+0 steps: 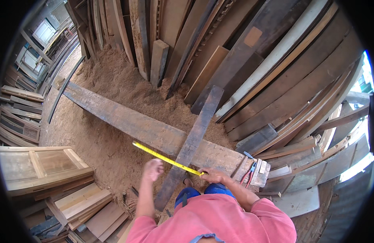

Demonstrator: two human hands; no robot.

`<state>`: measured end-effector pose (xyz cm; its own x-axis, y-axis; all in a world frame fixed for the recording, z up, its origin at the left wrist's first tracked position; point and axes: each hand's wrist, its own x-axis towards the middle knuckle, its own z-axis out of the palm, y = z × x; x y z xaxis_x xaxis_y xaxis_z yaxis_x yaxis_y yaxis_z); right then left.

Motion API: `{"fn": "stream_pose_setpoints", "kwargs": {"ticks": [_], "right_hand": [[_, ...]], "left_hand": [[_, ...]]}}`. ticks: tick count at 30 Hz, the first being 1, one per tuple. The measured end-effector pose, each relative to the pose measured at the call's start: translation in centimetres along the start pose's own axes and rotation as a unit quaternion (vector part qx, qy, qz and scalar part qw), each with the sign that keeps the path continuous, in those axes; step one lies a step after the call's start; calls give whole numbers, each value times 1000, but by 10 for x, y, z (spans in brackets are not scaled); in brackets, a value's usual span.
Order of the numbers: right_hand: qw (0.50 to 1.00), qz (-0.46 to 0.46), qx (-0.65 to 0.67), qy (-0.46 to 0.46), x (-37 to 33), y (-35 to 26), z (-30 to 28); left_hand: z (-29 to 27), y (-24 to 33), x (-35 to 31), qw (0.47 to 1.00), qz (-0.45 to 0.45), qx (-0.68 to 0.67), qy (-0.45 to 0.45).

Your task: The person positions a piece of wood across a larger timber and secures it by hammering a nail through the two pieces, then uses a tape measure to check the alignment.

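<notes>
We look down on a low table [126,117], a long board, worn and stained, that slants across a floor [114,75] thick with brown sawdust. A dark plank [201,117] lies crosswise over it, one end toward us and the other toward the upright timber. Our right hand [211,175] pinches one end of a yellow measuring tape [162,158], which runs across above the dark plank and out to the left, its far end over the floor beside the table; we cannot tell whether it touches the plank. Our left hand [153,169], fingers curled in, is just below the tape; we cannot tell whether anything is inside it. Near the table's right end rest red-handled pliers [250,176], beside pale wooden pieces [260,172].

Around us, the room is packed with wood. Tall boards [231,73] lean in a dense row ahead, brown and grey, with one whitish length [276,58] among them. To our left lie a panelled wooden door [53,162] and short sawn boards [83,202], with frames [19,125] stacked farther off. A dark curved strip [64,91] crosses near the table's far end, and daylight comes in at the right.
</notes>
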<state>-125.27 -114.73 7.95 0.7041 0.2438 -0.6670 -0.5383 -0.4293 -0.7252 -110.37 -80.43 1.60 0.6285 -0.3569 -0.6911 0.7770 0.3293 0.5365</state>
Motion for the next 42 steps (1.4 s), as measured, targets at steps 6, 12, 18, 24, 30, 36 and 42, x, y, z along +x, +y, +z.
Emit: {"fn": "stream_pose_setpoints", "kwargs": {"ticks": [6,12,18,24,30,36,42], "right_hand": [[994,-88,-7,72,42,-12,33],[998,-34,-50,37,-5,50,14],[998,41,-25,-35,-45,89,-9],[999,17,-5,29,34,-35,13],[988,-106,-30,108,100,-79,46],[983,-149,-55,97,53,2,45],[998,60,1,22,-24,75,27]], "left_hand": [[77,-89,2,963,29,269,-20],[-17,12,35,974,128,125,137],[-82,132,27,934,216,145,245],[5,30,23,998,1,42,36],[59,-36,20,943,141,280,111],[-3,48,59,943,213,178,186],[-78,208,75,895,317,120,289]]}}
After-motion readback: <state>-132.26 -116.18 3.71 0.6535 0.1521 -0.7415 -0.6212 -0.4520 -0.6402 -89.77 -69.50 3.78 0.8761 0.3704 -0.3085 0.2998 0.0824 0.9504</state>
